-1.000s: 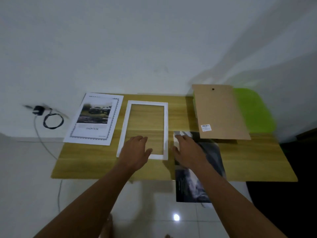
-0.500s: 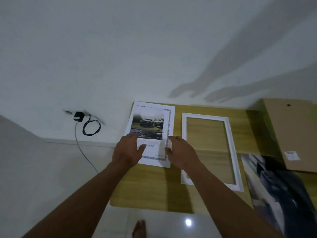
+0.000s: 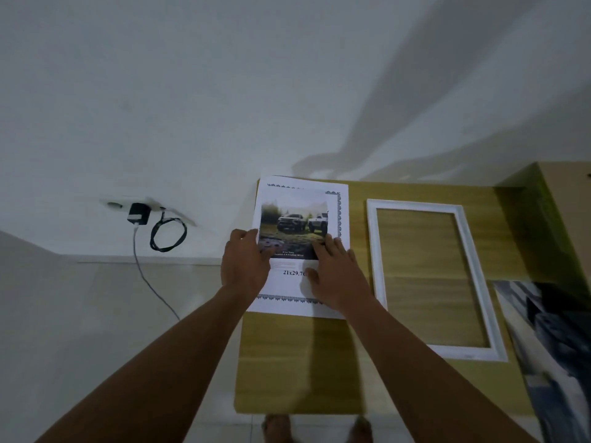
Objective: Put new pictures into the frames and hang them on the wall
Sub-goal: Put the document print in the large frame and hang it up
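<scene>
We look down on a light wooden bench [image 3: 303, 362] pushed against a plain white wall [image 3: 224, 91], with pale floor [image 3: 96, 314] tiles to its left. Low on the wall, one black charger [image 3: 138, 213] sits in a socket. One cable [image 3: 168, 233] hangs from it in a loop and trails down across the floor.

On the bench we count one printed sheet [image 3: 300, 203], one white frame [image 3: 372, 251], one cardboard board [image 3: 569, 199] and one dark picture [image 3: 556, 346]. The sheet lies at the bench's far left corner and shows two trucks inside a decorative border. The frame lies flat just to its right, with bare wood showing through its opening.

Both hands are on the sheet. Our left hand [image 3: 246, 266] grips its left edge, with the thumb on the printed face. Our right hand [image 3: 335, 273] lies flat on its lower right part, fingers spread and straight, holding nothing. Two bare feet [image 3: 276, 428] show below the bench's near edge.

The right hand covers the end of the printed size text, so we read only "21x29.7". The dark picture is blurred and runs off the right edge, so we cannot make out its subject. The board is likewise cut off at the top right corner.
</scene>
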